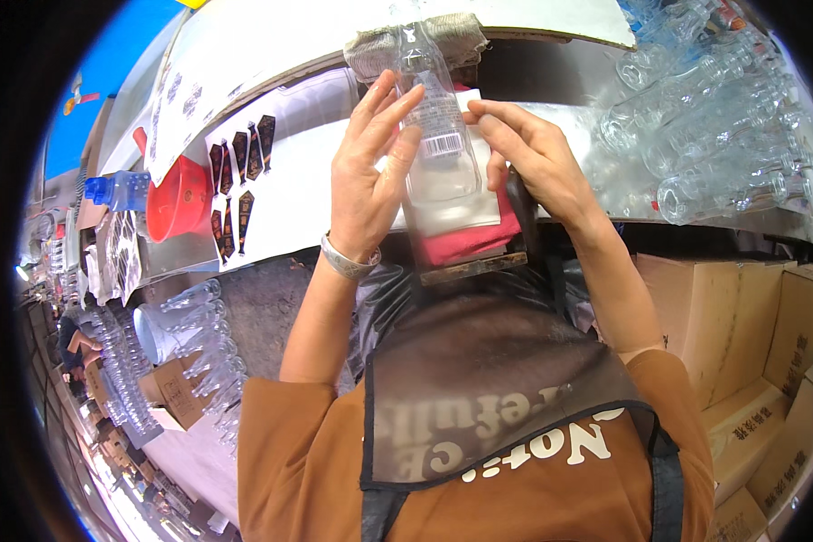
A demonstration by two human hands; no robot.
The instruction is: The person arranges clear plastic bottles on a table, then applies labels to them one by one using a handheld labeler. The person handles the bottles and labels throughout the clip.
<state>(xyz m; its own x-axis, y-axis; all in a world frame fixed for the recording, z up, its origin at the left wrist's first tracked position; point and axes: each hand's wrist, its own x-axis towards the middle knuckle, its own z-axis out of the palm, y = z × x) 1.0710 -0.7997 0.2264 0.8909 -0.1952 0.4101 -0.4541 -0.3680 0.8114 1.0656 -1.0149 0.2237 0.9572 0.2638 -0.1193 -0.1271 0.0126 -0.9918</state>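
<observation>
A clear glass bottle (443, 176) lies with its base toward me and its neck on a rolled grey cloth (375, 52). Printed text and a barcode show on its face. Beneath the bottle is a white pad (488, 206) over a pink-red cloth (465, 242) on a wooden support. My left hand (370, 167) is at the bottle's left side, fingers extended and apart, thumb over the glass; whether it touches cannot be made out. My right hand (537, 158) hovers at the right side with loosely bent fingers, holding nothing.
Dark tie-shaped labels (244, 154) lie on a white sheet at left, beside a red bucket (176, 199) and a blue-capped plastic bottle (122, 191). Several glass bottles (732, 194) lie at right. Cardboard boxes (732, 316) stand lower right; more bottles (208, 334) stand lower left.
</observation>
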